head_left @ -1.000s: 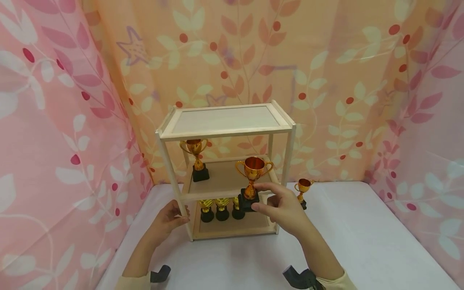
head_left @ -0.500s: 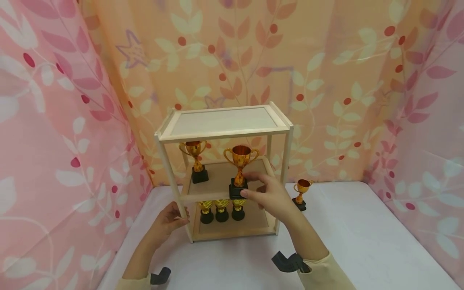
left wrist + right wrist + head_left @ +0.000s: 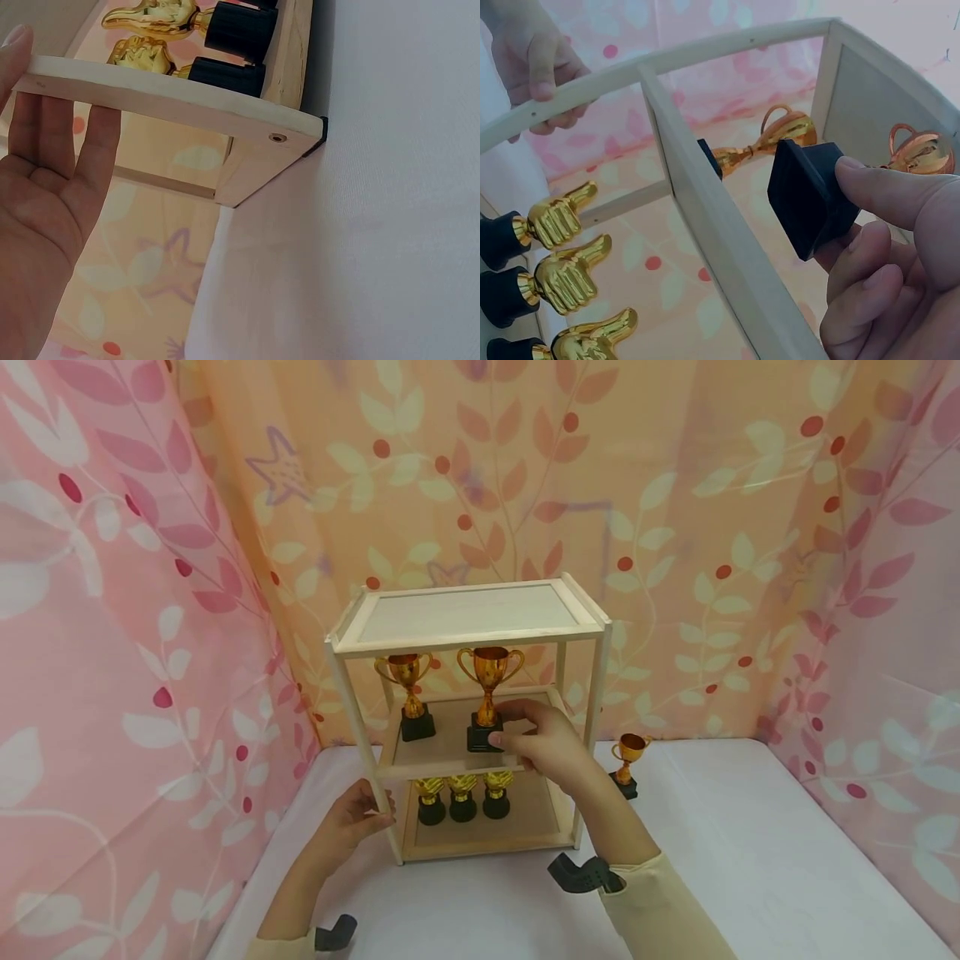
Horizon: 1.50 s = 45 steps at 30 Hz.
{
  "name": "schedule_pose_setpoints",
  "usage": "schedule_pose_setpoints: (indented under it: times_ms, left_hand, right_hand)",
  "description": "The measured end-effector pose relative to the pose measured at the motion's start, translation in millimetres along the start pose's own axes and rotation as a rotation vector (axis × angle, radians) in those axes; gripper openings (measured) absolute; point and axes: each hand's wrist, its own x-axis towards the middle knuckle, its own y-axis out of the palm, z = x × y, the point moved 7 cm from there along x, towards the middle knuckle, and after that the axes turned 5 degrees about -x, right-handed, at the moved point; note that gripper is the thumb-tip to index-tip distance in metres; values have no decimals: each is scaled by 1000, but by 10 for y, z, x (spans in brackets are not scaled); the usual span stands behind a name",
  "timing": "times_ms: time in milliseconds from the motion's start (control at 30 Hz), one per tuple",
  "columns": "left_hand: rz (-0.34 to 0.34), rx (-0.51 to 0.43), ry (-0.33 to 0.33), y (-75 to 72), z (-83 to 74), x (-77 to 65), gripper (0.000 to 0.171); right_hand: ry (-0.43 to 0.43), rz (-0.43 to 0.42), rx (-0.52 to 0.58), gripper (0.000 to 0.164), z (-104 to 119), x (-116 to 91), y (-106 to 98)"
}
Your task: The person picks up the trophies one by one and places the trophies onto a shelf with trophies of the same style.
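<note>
In the head view, the right hand (image 3: pixel 551 747) is pinching the black base (image 3: pixel 480 739) of a gold cup trophy (image 3: pixel 488 677) and is holding it upright over the middle shelf (image 3: pixel 450 747); its rim and handles are sitting close beneath the top board (image 3: pixel 468 610), so too high a lift could be knocking them; a second cup trophy (image 3: pixel 412 702) is standing to the left, and a swing that way could be toppling it. Cup trophies are numbering three, with the third cup trophy (image 3: pixel 631 747) standing on the tabletop (image 3: pixel 720 843) just beside the rack (image 3: pixel 596 693); three small gold trophies (image 3: pixel 462 806) are lining the bottom shelf (image 3: pixel 487 850); the one rack is offering three levels.

In the left wrist view, the left hand (image 3: pixel 49 195) is gripping the front left post (image 3: pixel 172 97); a stray tug there could be shifting the rack and shaking whatever it is carrying; two small trophies are showing, plus a sliver of a third base.

In the right wrist view, the held base is showing its hollow underside, apart from the shelf; the low pinch is leaving the cup above unsupported, so a slipping grip could be tipping it; two cup trophies, three thumbs-up trophies and both hands are appearing.
</note>
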Motion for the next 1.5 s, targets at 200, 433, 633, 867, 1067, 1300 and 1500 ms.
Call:
schedule_pose_setpoints:
  times_ms: [200, 433, 633, 867, 1067, 1300, 1500]
  left_hand:
    - [-11, 8, 1, -9, -1, 8, 29]
    - [-6, 2, 7, -5, 6, -2, 25]
    - [-2, -2, 28, -13, -8, -5, 24]
    - [-1, 1, 15, -6, 11, -7, 26]
    - [-8, 5, 11, -3, 11, 1, 26]
    - [-10, 22, 22, 3, 5, 1, 27]
    - [7, 19, 40, 7, -17, -18, 27]
  right_hand:
    - [13, -8, 12, 52, -29, 160, 1]
    - [29, -12, 38, 48, -121, 298, 42]
    - [55, -30, 4, 46, -145, 400, 60]
    - [76, -44, -47, 46, -188, 483, 79]
    - [101, -47, -63, 46, -211, 524, 96]
    - [101, -48, -108, 51, -221, 563, 114]
    - [91, -62, -163, 51, -198, 576, 127]
